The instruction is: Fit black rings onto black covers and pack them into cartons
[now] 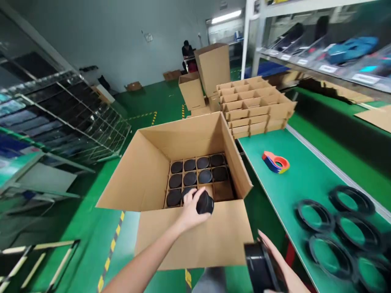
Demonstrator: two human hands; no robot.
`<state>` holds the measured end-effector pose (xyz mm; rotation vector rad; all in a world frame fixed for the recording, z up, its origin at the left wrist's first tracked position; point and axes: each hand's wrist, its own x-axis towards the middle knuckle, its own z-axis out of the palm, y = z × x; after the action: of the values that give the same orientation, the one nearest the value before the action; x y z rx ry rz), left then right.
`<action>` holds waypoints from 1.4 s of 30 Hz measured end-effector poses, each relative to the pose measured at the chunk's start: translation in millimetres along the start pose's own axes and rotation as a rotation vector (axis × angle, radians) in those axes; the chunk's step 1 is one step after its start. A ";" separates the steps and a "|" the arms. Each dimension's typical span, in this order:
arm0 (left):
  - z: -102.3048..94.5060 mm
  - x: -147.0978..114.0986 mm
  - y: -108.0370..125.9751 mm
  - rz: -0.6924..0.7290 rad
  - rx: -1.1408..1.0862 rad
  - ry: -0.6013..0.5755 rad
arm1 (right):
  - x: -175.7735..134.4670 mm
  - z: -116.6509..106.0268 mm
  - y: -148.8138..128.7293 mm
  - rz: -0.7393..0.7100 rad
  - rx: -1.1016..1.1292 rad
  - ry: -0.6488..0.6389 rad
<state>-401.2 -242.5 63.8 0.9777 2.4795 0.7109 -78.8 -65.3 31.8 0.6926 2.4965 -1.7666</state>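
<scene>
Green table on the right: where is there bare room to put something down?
The green table is bare between the tape dispenser and the black rings, and between dispenser and stacked cardboard dividers. Nearer, the rings crowd it. In the box, few cells look unfilled.

Left arm extended forward, left hand (193, 208) palm down, fingers curled in a closed grip. Right hand (279, 264) low at frame edge, palm inward, fingers straight, cupping.
</scene>
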 end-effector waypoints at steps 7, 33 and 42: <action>41.1 133.5 -126.2 -0.049 0.264 -0.284 | 298.5 86.2 -60.2 0.152 -0.588 0.091; 157.1 177.3 -214.0 0.327 0.289 -0.389 | 384.6 137.0 38.0 0.666 -0.849 -0.585; 119.1 187.8 -145.7 0.129 0.352 -0.379 | 329.4 122.6 -62.9 0.169 -0.556 -0.293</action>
<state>-544.3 -163.4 -145.8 1.2720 2.2541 0.1013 -428.4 -77.5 -40.2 0.5341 2.4542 -0.9596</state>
